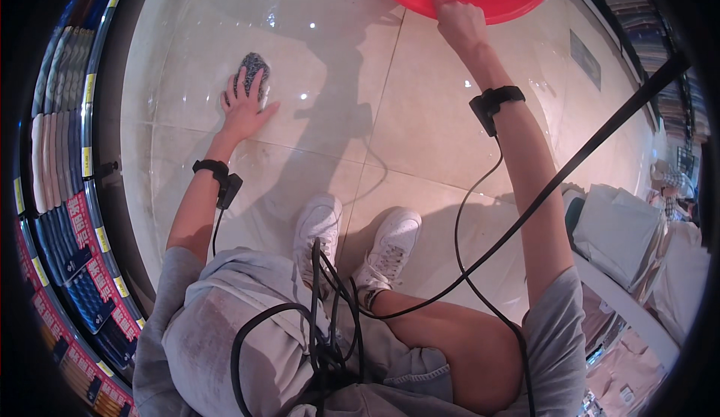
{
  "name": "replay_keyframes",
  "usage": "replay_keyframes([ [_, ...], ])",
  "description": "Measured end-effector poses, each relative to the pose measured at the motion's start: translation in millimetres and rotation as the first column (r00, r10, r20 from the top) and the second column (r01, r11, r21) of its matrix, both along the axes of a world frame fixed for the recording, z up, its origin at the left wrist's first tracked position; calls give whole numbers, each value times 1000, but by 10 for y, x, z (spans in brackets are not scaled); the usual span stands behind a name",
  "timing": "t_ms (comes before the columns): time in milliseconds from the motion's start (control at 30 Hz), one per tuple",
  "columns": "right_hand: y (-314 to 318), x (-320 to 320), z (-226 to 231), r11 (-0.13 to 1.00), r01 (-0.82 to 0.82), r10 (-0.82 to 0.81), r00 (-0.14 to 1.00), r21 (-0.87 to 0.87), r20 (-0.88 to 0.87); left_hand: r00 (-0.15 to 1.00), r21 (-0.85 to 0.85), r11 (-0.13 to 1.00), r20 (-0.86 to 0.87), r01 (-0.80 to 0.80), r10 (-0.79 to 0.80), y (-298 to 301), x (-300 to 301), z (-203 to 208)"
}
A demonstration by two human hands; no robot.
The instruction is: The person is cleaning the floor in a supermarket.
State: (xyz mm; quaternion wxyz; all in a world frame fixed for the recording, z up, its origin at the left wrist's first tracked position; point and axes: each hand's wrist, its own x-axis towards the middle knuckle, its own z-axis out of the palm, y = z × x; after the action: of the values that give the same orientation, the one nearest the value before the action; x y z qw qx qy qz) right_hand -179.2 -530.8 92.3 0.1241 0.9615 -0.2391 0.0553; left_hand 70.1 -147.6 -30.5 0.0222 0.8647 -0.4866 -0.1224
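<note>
- Pad [254, 60] of dark-grey wiry strands near eleven o'clock, flat on pale floor tiles [435, 109], far end poking out beyond the fingers.
- Left hand [244, 113] at ten o'clock, over the pad from its near side; fingers fanned and unclenched, pressing down rather than wrapped around, probably to spread the push across a small, springy lump.
- Thumb splayed toward two o'clock, off the pad, perhaps for steadiness; cannot tell whether touching tile.
- Right hand [461, 23] at one o'clock, fingers curled tight on the near rim of a red basin [517, 12]; likely held there because of the thin edge, easy to pinch with one hand.
- Basin cut off by the upper border; cannot tell from this view whether resting on tile or lifted, nor what lies inside.
- Arms stretched well apart, white shoes [319, 222] set between them near six o'clock, seemingly for balance in a low crouch.
- Black wristbands [212, 168] with small boxes on both wrists, dark cables [480, 263] running back toward six o'clock.
- Floor glossy, beige, crossed by thin joints; bright glints and a wet-looking sheen around the pad, broad shadow just to its three o'clock side.
- Shelving [88, 117] from ten down to eight o'clock, packed with folded textiles and edged with yellow tags.
- Pale wrapped bundles [619, 226] past three o'clock; grey floor plate [585, 58] at two.
</note>
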Motion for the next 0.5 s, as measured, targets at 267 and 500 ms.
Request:
replay_keyframes([
  [267,-39,-183,-180,988,145,-146,989,53,11,1000,-10,1000,11,10,-10,-22,-14,4],
  [500,67,-207,-225,999,47,-50,993,27,105,1000,-11,1000,21,8,-8,-5,-15,8],
])
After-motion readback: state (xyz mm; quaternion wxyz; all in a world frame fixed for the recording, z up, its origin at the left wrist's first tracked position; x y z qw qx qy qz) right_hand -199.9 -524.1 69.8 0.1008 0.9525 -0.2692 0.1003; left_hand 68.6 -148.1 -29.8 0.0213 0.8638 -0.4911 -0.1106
